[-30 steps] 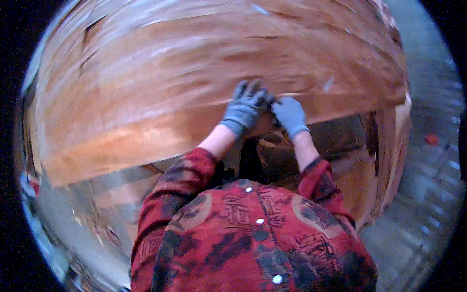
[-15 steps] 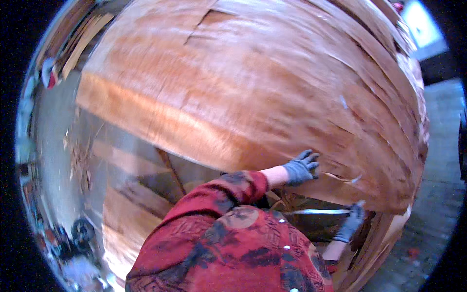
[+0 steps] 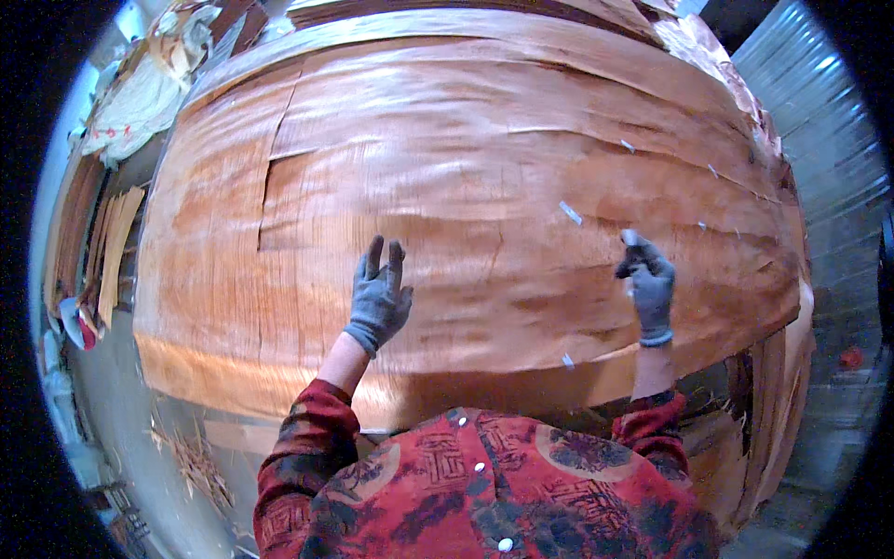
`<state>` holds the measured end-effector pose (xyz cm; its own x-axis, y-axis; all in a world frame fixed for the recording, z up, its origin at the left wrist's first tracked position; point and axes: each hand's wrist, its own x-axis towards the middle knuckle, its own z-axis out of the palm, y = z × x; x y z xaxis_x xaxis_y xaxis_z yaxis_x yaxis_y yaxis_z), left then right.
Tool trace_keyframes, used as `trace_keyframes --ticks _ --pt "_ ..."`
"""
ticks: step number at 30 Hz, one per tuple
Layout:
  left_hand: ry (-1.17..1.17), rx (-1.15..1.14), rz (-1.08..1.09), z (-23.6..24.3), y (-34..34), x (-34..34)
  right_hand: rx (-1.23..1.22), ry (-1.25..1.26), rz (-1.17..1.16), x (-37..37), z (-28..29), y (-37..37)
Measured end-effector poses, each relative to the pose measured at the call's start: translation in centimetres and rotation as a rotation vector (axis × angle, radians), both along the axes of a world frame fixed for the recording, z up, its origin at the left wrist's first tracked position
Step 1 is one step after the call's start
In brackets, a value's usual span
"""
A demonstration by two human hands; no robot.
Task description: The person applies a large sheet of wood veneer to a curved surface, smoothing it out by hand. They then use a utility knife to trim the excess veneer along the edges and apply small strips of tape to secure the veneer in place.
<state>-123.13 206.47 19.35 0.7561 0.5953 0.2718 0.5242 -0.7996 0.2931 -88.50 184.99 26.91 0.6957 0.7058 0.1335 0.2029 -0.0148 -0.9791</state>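
Observation:
A wide, reddish-brown sheet of wood veneer (image 3: 447, 200) spreads out in front of me, wavy, with splits and overlapping edges. My left hand (image 3: 380, 296), in a grey glove, is over its near middle part with the fingers apart and nothing in them. Farther right, my gloved right hand (image 3: 650, 284) is above the sheet, its fingers curled and pinched together; what they hold, if anything, is too small to make out. Short pale tape pieces stick to the veneer, one (image 3: 570, 213) left of my right hand and another (image 3: 568, 361) close to the near edge.
Narrow wood strips (image 3: 116, 247) stand at the left beside a whitish crumpled sheet (image 3: 140, 107). Wood scraps (image 3: 197, 466) lie on the floor at the lower left. More stacked veneer (image 3: 475, 11) is beyond the far edge. A grey floor (image 3: 833, 252) runs along the right.
My view has turned and levelled over the sheet. My right hand, earlier at the near edge with a white strip, is now above the veneer. My left hand has moved left.

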Motion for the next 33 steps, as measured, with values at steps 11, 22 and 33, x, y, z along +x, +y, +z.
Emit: trace_keyframes --ticks 11,22,33 --pt "-0.248 0.005 -0.337 0.1 13.3 18.3 -0.136 0.225 -0.090 3.2 -2.0 16.2" --pt "-0.169 -0.024 -0.367 -4.5 16.0 27.0 -0.498 0.107 0.002 10.9 -7.4 27.2" --pt "-0.152 -0.129 -0.280 -3.8 16.1 34.2 -1.196 -0.601 0.156 13.6 -6.4 30.7"
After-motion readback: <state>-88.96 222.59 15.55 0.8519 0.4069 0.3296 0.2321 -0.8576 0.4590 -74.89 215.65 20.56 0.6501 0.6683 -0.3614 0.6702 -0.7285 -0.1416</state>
